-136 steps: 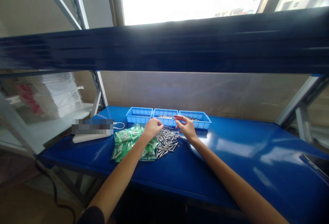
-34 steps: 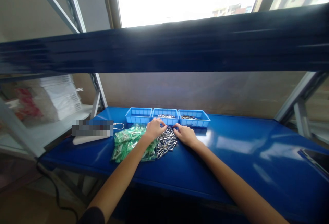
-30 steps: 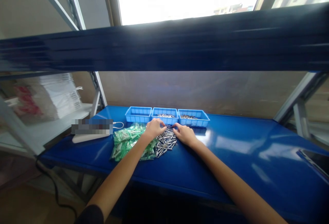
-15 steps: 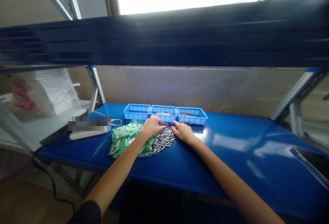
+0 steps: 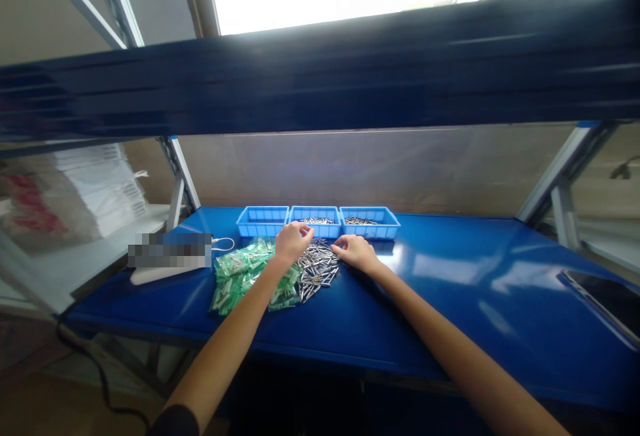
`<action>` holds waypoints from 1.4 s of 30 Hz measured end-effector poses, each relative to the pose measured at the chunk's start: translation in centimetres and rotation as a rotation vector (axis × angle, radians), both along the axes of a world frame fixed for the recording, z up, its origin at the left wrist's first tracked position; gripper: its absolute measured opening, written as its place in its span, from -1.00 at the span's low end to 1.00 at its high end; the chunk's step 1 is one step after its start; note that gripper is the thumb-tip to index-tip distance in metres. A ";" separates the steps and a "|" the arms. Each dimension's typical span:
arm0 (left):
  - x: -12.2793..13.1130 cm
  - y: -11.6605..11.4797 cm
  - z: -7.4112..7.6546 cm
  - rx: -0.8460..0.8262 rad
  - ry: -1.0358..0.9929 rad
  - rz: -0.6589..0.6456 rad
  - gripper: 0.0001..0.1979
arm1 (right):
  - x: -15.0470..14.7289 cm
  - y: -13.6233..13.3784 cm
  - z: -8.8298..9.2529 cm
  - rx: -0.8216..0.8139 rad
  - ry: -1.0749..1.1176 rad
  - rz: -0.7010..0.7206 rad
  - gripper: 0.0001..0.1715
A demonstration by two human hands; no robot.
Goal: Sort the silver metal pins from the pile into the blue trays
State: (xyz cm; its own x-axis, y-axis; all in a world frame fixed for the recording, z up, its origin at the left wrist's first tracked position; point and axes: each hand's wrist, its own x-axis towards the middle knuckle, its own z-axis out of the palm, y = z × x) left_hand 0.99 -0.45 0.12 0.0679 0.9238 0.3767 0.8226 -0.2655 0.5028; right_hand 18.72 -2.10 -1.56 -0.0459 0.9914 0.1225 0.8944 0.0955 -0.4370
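A loose pile of thin metal pins (image 5: 318, 268) lies on the blue table. My left hand (image 5: 293, 243) is raised over the pile's far left side, just in front of the middle blue bin (image 5: 316, 229). Its thumb and fingers are drawn together; anything between them is too small to make out. At the pile's right edge rests my right hand (image 5: 356, 252), its fingertips pinched close to the pins, and what they grip cannot be made out. Green plastic bags (image 5: 245, 276) with pins inside are heaped left of the pile, partly behind my left forearm.
Beside the middle bin, which holds pins, stand a left blue bin (image 5: 263, 228) and a right blue bin (image 5: 370, 229) with pins. A white device (image 5: 170, 272), partly blurred out, sits left. A phone (image 5: 607, 306) lies right. A dark blue beam (image 5: 320, 83) crosses above.
My left hand has lifted slightly off the pile, and its thumb has closed toward its fingers. My right hand stays at the pile's edge. The camera view has shifted a little.
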 end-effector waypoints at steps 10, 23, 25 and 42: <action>0.2 0.2 0.0 -0.060 -0.157 -0.057 -0.70 | 0.5 0.9 -0.8 0.052 0.089 0.022 -0.68; 0.8 0.4 -0.8 0.011 -0.149 -0.322 -0.65 | -0.7 0.4 0.0 0.044 0.825 0.116 -0.39; 0.9 0.3 -0.8 0.017 -0.194 -0.366 -0.63 | -1.1 0.0 0.4 -0.001 0.945 0.129 -0.37; 1.5 -0.3 -0.5 0.003 -0.390 -0.454 -0.63 | -1.4 -0.2 0.4 -0.014 1.119 0.185 -0.47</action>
